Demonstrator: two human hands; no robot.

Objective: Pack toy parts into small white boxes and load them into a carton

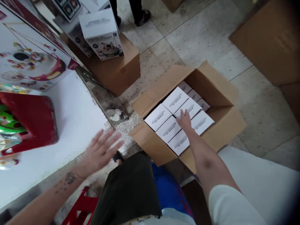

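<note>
My right hand (184, 120) reaches into an open cardboard carton (161, 91) on the floor and rests on the white boxes in it. Its visible fingers are apart, with the thumb side near the gap between boxes. Several white boxes (161, 117) with dark print on top stand in rows, and a lower layer of boxes (194, 94) shows at the far side. My left hand (103, 150), slightly blurred, hovers with spread fingers by the edge of the white table (77, 109). Nothing is in it.
On the table are a large printed toy box (30, 56) and a red bin (42, 122) holding a green item. White boxes (100, 31) stand on another carton (126, 68). A person's shoe (142, 18) shows behind. A red stool (82, 203) is below; brown cardboard (269, 43) lies right.
</note>
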